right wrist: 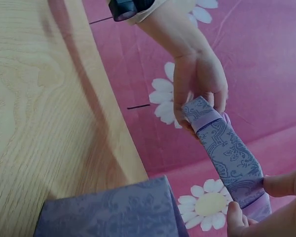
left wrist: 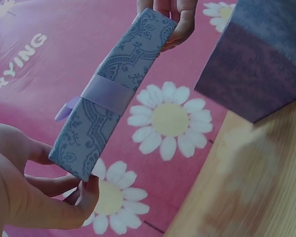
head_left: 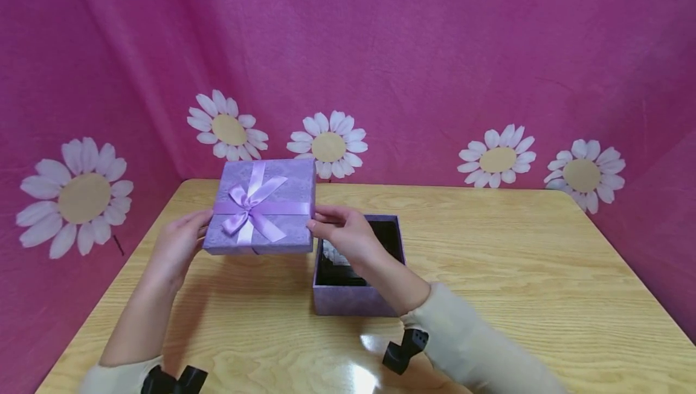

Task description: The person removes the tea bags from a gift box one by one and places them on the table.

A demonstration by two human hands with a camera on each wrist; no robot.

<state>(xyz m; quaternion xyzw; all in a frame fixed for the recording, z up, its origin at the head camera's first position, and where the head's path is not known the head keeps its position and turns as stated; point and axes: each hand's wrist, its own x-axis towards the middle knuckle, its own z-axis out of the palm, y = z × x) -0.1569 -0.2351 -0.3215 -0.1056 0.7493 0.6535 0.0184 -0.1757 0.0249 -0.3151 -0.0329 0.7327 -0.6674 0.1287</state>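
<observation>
A lilac patterned gift box lid (head_left: 293, 228) with a ribbon bow (head_left: 251, 205) is held up above the table, left of its box. My left hand (head_left: 183, 242) grips the lid's left edge; in the left wrist view, the left hand's fingers (left wrist: 86, 197) pinch its end. At the opposite edge, my right hand (head_left: 348, 234) pinches the lid between thumb and fingers. Below the right forearm stands the purple box base (head_left: 353, 302), uncovered, with a dark interior. Something whitish and translucent (head_left: 333, 254) lies inside, partly hidden by the right hand.
The light wooden table (head_left: 522, 285) extends to the right of the box base. Behind it hangs a magenta cloth (head_left: 413, 67) printed with white daisies. Each sleeve cuff carries a small black device, such as the right one (head_left: 405, 350).
</observation>
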